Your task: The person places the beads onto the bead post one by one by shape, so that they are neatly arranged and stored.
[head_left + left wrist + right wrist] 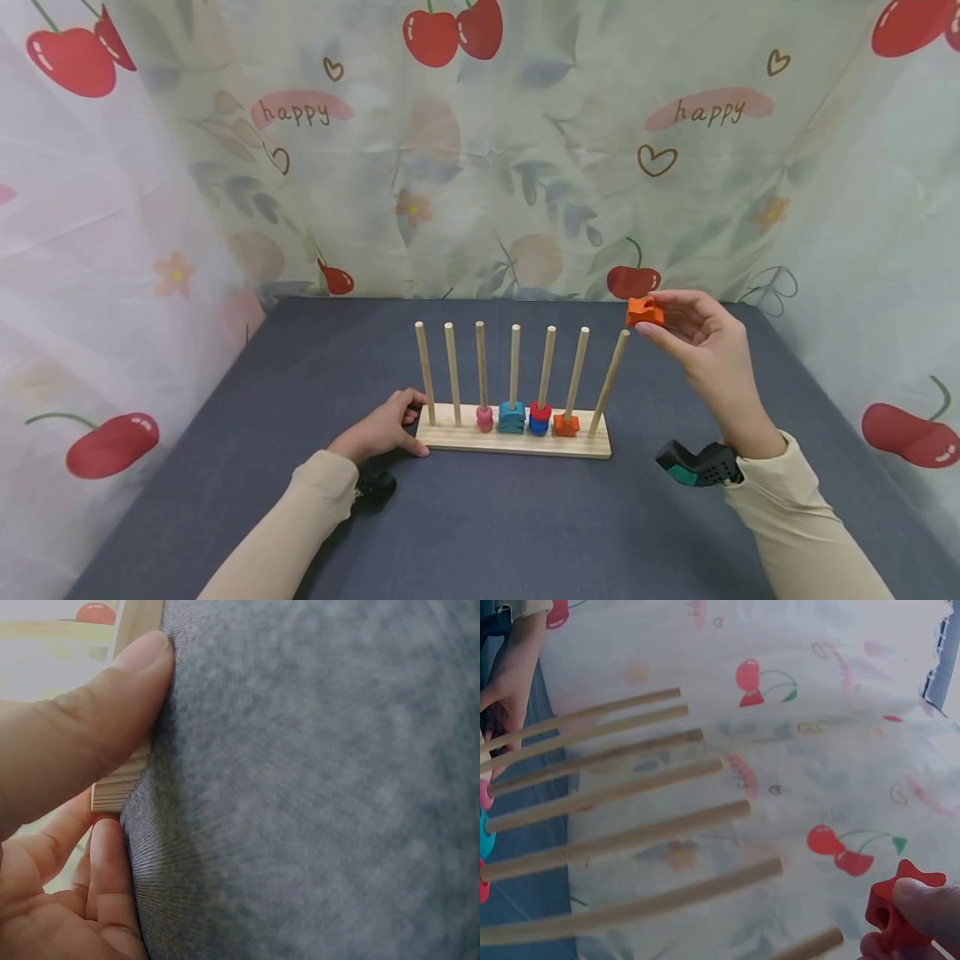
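Observation:
My right hand (708, 346) pinches an orange star-shaped bead (643, 312) between thumb and fingertips. It is up beside the top of the rightmost peg (611, 379), which leans right. In the right wrist view the held star bead (883, 900) shows a hole in its side, and the peg tip (829, 941) is close by. My left hand (386, 425) grips the left end of the wooden peg board (480, 442), thumb along the front edge. The left wrist view shows the thumb (112, 712) on the board's corner (116, 796), fingers curled at its end.
Several upright pegs stand in a row on the board. Low on them sit a pink bead (484, 418), blue-green beads (512, 418), a red bead (540, 410) over a blue one (538, 427), and an orange bead (566, 426). Printed curtains surround the dark table (480, 525).

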`<state>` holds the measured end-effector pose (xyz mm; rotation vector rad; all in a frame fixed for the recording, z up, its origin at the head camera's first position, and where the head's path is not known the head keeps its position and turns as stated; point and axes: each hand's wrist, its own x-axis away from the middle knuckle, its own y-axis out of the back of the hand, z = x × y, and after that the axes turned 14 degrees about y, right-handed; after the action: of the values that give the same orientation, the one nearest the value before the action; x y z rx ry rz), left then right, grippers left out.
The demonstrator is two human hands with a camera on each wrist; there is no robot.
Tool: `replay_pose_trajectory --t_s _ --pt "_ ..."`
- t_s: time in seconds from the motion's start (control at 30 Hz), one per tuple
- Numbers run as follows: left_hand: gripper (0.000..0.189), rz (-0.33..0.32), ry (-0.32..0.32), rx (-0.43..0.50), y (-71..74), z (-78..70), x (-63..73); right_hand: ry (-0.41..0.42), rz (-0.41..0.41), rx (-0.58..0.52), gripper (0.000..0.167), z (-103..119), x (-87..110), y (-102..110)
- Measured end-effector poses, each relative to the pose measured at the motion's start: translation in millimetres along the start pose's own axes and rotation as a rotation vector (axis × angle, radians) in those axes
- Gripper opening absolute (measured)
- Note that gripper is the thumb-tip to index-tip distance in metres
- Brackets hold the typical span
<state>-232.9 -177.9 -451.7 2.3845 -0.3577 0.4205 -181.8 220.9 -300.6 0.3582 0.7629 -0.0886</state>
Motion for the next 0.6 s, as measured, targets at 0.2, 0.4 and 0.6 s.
replay_pose_trajectory --t_s 0.2,0.4,0.6 --pt "0.074 -0.002 0.000 0.002 -0.4 0.9 -0.2 0.048 0.026 -0.038 0.039 4 -6.2 -18" --pt "0.074 -0.002 0.004 0.003 -0.3 0.6 -0.4 0.024 0.091 -0.080 0.038 1 -6.5 -29" --pt "0.075 -0.003 0.015 0.009 -0.3 -1.1 0.6 -0.021 0.152 -0.079 0.038 0 -7.3 -33"
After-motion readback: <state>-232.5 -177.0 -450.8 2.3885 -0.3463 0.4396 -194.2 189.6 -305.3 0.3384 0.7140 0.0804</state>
